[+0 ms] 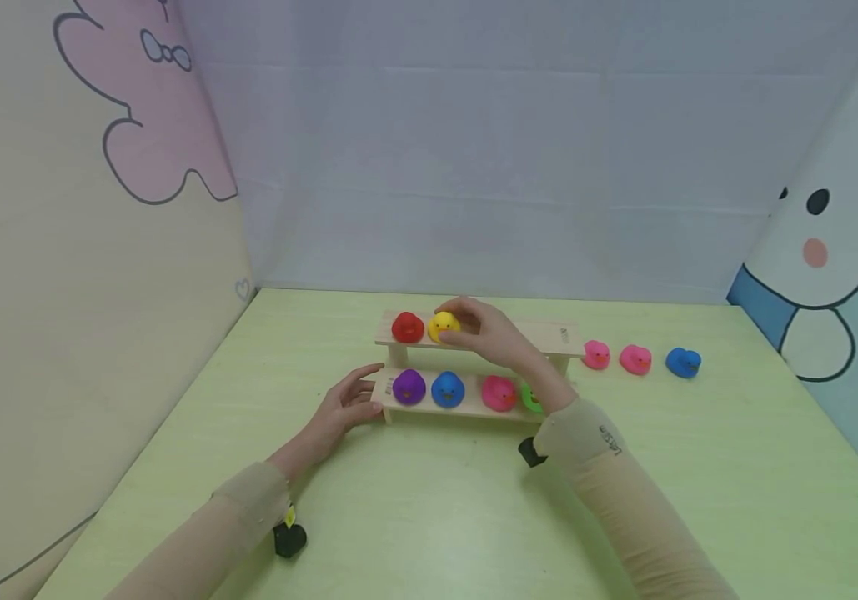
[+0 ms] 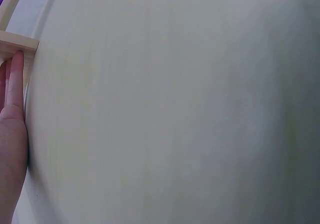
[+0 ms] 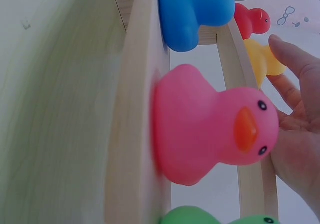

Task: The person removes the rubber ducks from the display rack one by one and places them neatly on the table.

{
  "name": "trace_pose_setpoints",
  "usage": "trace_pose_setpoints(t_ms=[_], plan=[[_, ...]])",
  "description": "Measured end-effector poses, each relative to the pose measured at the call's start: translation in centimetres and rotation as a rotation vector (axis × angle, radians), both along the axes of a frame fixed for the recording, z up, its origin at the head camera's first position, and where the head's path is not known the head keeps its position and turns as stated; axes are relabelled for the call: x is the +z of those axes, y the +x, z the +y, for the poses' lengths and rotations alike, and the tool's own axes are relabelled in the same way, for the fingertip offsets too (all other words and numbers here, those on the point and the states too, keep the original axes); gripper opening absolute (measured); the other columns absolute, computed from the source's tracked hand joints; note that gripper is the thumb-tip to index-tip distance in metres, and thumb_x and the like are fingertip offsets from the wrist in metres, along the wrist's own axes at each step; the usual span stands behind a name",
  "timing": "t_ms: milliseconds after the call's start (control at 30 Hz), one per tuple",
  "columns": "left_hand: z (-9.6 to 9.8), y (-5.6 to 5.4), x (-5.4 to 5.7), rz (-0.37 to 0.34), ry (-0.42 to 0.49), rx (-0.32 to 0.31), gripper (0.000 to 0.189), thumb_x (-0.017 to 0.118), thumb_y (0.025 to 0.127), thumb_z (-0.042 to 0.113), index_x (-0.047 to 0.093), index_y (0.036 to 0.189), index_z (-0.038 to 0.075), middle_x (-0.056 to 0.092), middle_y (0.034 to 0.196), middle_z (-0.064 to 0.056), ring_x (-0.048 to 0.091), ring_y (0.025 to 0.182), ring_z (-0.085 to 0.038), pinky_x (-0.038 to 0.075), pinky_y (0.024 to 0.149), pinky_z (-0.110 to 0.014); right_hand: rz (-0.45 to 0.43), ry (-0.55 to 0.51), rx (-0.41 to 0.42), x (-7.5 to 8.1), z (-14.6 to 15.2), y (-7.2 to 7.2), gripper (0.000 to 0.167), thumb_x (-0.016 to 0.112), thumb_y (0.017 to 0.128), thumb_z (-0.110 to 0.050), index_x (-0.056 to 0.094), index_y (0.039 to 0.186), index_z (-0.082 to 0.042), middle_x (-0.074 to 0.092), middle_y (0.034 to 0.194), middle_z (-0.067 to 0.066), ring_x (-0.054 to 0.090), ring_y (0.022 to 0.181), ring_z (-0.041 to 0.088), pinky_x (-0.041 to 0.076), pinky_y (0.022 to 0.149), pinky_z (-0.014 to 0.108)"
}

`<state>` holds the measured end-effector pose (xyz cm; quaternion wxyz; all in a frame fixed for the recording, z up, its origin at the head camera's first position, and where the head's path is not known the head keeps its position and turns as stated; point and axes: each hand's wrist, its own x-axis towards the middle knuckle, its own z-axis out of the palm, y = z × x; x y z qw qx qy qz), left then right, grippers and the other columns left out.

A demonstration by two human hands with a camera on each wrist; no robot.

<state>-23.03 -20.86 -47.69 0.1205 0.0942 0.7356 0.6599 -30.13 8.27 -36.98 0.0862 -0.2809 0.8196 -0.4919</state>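
A two-tier wooden rack (image 1: 466, 406) stands on the table. My left hand (image 1: 334, 417) holds the left end of its lower shelf, thumb toward the front corner and fingers toward the back; the left wrist view shows fingers (image 2: 16, 79) against the wood. On the upper shelf my right hand (image 1: 484, 335) pinches a yellow rubber duck (image 1: 442, 323) between thumb and fingers. Just left of it sits a red duck (image 1: 408, 327). Along the lower shelf are a purple duck (image 1: 409, 387), a blue duck (image 1: 447, 389), a pink duck (image 1: 499, 392) and a green duck (image 1: 530, 398), partly hidden by my right forearm.
To the right of the rack, two pink ducks, one nearer (image 1: 596, 355) and one farther out (image 1: 634, 359), and a blue duck (image 1: 683, 362) stand in a row on the table (image 1: 429, 517). A pale cloth backdrop (image 1: 429, 167) rises behind, with cartoon-printed cloth at both sides.
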Motion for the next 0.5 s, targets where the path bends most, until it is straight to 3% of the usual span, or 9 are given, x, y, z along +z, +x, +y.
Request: trace_pose_setpoints(t_ms=[500], plan=[[0.0, -0.06, -0.12, 0.004, 0.006, -0.002, 0.063, 0.061, 0.095, 0.013, 0.036, 0.151, 0.023, 0.054, 0.137, -0.02, 0.063, 0.116, -0.014, 0.056, 0.093, -0.029, -0.035, -0.035, -0.003, 0.08, 0.14, 0.09, 0.038, 0.067, 0.095, -0.03, 0.059, 0.13, -0.018, 0.061, 0.13, 0.004, 0.049, 0.138, 0.025, 0.037, 0.118, 0.043]])
